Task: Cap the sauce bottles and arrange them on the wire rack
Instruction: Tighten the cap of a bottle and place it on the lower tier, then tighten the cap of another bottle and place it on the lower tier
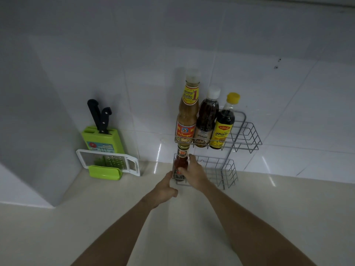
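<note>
- Wall [192, 35]: pale glossy tiles, dim room; carries the rack.
- Tabletop [192, 217]: cream, shiny, bare in front.
- Rack [247, 135]: grey wire, two tiers, in the corner against the wall; right halves of both tiers empty.
- Upper tier: three capped bottles packed left, touching: tall bottle [187, 114], dark bottle [207, 120], yellow-cap bottle [223, 125].
- Knife block [101, 139]: green, two black handles, well left; grater [109, 162] leaning before it.
- Red bottle [180, 166]: upright at the lower tier's left end, its top under the upper tier; likely being seated.
- Right hand [194, 173]: wrapped on the red bottle.
- Left hand [165, 189]: loosely curled at the rack's front corner, seemingly steadying; contact unclear.
</note>
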A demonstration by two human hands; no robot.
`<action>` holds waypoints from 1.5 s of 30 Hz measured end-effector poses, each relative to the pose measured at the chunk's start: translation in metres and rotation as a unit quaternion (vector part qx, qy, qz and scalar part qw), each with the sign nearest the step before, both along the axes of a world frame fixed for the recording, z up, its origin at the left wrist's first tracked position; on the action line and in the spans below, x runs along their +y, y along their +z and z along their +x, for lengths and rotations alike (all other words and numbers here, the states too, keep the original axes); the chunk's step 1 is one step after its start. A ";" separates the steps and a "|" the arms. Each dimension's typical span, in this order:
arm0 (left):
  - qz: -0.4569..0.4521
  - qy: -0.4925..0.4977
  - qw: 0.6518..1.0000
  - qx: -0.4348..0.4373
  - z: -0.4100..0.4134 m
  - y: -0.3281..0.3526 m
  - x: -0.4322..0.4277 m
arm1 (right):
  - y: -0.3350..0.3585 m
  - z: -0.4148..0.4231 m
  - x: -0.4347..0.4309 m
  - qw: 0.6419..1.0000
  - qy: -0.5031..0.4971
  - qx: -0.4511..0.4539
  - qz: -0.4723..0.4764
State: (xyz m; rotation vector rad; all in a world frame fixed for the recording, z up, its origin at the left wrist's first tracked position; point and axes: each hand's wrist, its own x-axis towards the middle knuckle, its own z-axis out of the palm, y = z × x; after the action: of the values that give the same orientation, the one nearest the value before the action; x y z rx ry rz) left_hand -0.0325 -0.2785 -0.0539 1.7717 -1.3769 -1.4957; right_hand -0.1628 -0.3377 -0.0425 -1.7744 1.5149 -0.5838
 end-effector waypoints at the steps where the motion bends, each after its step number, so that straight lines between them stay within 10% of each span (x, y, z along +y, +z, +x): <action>1: -0.004 0.004 1.000 -0.003 -0.001 0.000 0.005 | 0.001 -0.002 0.005 1.000 -0.003 0.002 -0.007; 12: -0.092 0.015 0.995 0.018 -0.010 0.009 0.122 | 0.047 -0.050 0.118 0.989 0.014 -0.048 -0.139; 22: -0.020 -0.289 0.957 0.010 -0.043 -0.008 0.258 | 0.046 -0.091 0.239 0.976 0.133 -0.019 -0.174; 32: -0.120 -0.084 0.989 0.037 -0.078 -0.022 0.281 | 0.060 -0.104 0.292 0.939 0.241 0.199 -0.141; 38: -0.141 -0.045 0.982 0.116 -0.074 0.032 0.252 | 0.116 -0.103 0.263 0.940 0.282 0.100 -0.165; 45: -0.097 -0.148 0.937 0.303 -0.068 0.101 0.235 | 0.199 -0.106 0.224 0.918 0.387 -0.069 0.050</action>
State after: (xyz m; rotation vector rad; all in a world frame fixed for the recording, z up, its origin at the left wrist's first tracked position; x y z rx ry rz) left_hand -0.1007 -0.0438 0.0475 0.8898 -1.4229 -1.7836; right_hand -0.2685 -0.1140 0.1560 -2.0026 0.6286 -0.2107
